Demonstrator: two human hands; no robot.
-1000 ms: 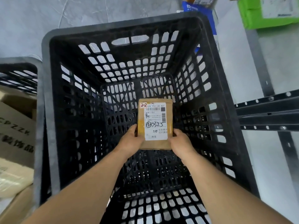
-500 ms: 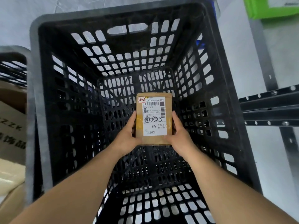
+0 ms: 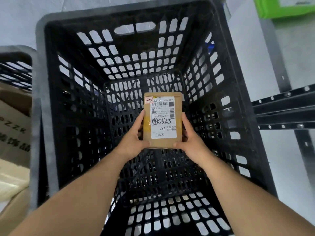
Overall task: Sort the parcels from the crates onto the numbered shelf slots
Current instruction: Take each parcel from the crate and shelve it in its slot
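A small brown cardboard parcel [image 3: 162, 120] is held inside a black lattice crate [image 3: 51, 99], near the middle of the view and above the crate floor. It is gripped along its left edge by the left hand [image 3: 133, 140], whose fingers are curled behind that edge while the thumb is laid across the lower front corner. Its right edge is gripped in the same way by the right hand [image 3: 190, 140], with the thumb pressed on the lower front face. Both forearms are stretched into the crate from six o'clock.

A white shipping label [image 3: 162, 118] is seen on the parcel's front, with a barcode, printed text and a handwritten number. A small red-edged tag [image 3: 149, 99] marked "2-2" is fixed at the label's top left corner.

No other parcel is seen within this crate; whether the held parcel touches the floor cannot be told.

At nine o'clock a second black crate [image 3: 15, 68] is partly shown, with cardboard boxes [image 3: 13, 133] inside and below it. At three o'clock the dark metal rails of a shelf frame [image 3: 283, 108] are visible against the pale floor [image 3: 289, 48]. At one o'clock a green box [image 3: 286, 9] is cut off by the picture edge.
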